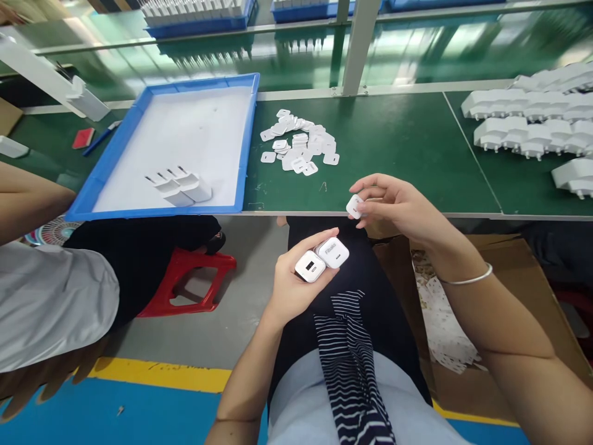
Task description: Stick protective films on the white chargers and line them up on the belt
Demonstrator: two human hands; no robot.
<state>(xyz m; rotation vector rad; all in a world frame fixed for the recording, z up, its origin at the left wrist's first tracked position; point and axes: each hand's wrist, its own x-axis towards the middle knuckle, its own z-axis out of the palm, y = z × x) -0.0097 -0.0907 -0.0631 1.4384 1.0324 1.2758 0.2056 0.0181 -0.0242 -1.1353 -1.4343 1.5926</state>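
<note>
Two white charger plugs lie side by side in my left hand, its fingers wrapped round them. One charger shows two ports on its face; the other charger has grey lettering and a single slot. Between thumb and fingertips, my right hand pinches a small white cover plate just over the table's front edge. A loose pile of similar white cover plates lies on the green tabletop beyond. In the blue tray stand a few white plugs with pins up.
Rows of white chargers stand at the right on the green table. A metal post rises at the back. At the left sits another person near a red stool. A cardboard box is under the table.
</note>
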